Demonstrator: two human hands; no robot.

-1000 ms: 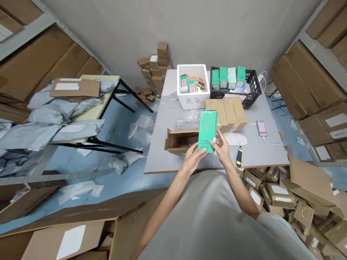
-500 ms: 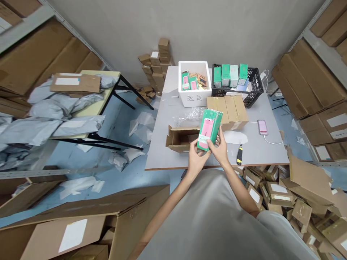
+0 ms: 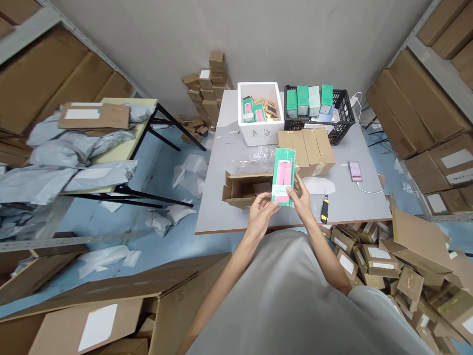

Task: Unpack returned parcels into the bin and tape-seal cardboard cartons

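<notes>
Both hands hold a green box with a pink product picture upright over the near part of the grey table. My left hand grips its lower left corner. My right hand grips its lower right edge. Just behind and left of the box lies an open brown carton. Crumpled clear wrap lies behind it.
A white foam bin and a black crate hold more green boxes at the table's far edge. In front of them lie brown cartons. A phone on a cable and a utility knife lie to the right. Cardboard litters the floor.
The box has been turned in my hands from its plain green side to the face with the pink picture. Both hands stay at its lower end.
</notes>
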